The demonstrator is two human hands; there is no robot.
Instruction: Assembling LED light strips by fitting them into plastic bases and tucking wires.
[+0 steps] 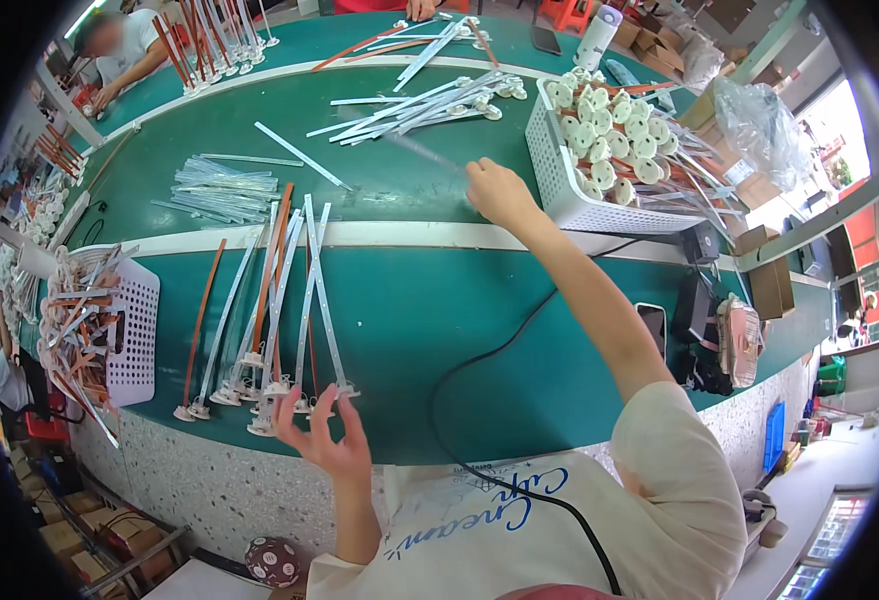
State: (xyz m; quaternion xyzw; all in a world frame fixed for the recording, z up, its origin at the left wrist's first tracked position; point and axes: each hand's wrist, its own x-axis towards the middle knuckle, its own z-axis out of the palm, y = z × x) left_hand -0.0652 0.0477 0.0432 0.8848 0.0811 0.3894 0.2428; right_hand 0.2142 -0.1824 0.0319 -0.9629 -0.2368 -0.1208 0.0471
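My left hand [331, 440] is at the near edge of the green table, palm up, with its fingers spread. Its fingertips touch or nearly touch the round white end pieces of several long strips; I cannot tell whether any is gripped. These strips [321, 290] are silvery with small dots, and some are orange-brown [213, 310]. My right hand [502, 192] is closed over the middle of the table, beside the white basket. From its fingers a thin, pale strip [421, 150] points up and left, smeared by motion. A pile of clear strips [221, 188] lies to the left.
A perforated white basket [599, 218] at right holds many white-ended strips. Another white basket [139, 335] stands at left. More strips [409, 112] lie at the back. A black cable [489, 350] crosses the table near a phone [651, 322]. Co-workers sit across the table.
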